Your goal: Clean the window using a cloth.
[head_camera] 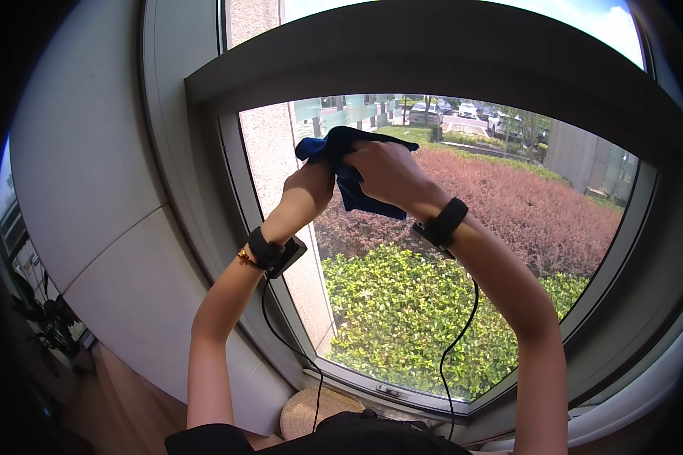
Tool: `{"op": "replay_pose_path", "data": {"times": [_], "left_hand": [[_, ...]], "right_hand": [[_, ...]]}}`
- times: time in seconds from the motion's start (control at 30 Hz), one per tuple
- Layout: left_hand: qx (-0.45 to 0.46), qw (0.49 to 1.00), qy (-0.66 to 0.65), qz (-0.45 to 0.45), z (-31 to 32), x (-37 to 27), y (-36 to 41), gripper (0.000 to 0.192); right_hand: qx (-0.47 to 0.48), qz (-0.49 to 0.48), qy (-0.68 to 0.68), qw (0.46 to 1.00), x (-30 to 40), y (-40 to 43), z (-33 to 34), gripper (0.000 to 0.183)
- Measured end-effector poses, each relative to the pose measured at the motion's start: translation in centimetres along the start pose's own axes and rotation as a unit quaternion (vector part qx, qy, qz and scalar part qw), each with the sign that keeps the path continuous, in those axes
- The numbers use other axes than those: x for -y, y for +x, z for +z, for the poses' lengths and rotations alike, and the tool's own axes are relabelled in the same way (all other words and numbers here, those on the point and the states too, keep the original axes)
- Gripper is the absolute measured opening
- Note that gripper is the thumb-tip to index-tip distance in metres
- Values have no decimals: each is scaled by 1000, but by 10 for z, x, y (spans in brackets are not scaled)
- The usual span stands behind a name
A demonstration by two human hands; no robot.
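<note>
A dark blue cloth [370, 199] is bunched between both hands in front of the window pane [432, 239]. My left hand [310, 187] grips its left part, fingers curled into the folds. Close beside it, my right hand [387, 168] holds the cloth from the right, and a loose corner hangs beneath. Whether the cloth touches the glass I cannot tell. Each wrist wears a black strap with a small dark device and a thin black cable running down. A beaded bracelet sits by the left strap.
A thick dark frame bar [421, 62] crosses above the hands. Below the pane are a window latch [391, 391] and a round woven mat or stool top [313, 409]. A pale wall panel [91, 142] stands at left, with a potted plant [54, 318] beyond. Hedges and parked cars show outside.
</note>
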State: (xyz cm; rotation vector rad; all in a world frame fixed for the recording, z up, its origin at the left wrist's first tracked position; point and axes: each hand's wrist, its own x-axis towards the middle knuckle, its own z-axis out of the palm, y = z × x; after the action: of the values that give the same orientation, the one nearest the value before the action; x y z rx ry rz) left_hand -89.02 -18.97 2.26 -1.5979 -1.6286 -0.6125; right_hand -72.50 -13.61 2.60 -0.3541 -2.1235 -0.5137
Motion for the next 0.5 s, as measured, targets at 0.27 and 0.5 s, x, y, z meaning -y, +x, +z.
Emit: {"op": "replay_pose_path", "data": {"times": [0.27,0.5], "left_hand": [[-122,990,18,72,-17,-39,39,15],[-50,996,45,52,11,-54,7,11]], "right_hand": [[-309,-79,-162,934,-34,4,-9,22],[-193,-70,-43,978,-34,-37,11,27]]}}
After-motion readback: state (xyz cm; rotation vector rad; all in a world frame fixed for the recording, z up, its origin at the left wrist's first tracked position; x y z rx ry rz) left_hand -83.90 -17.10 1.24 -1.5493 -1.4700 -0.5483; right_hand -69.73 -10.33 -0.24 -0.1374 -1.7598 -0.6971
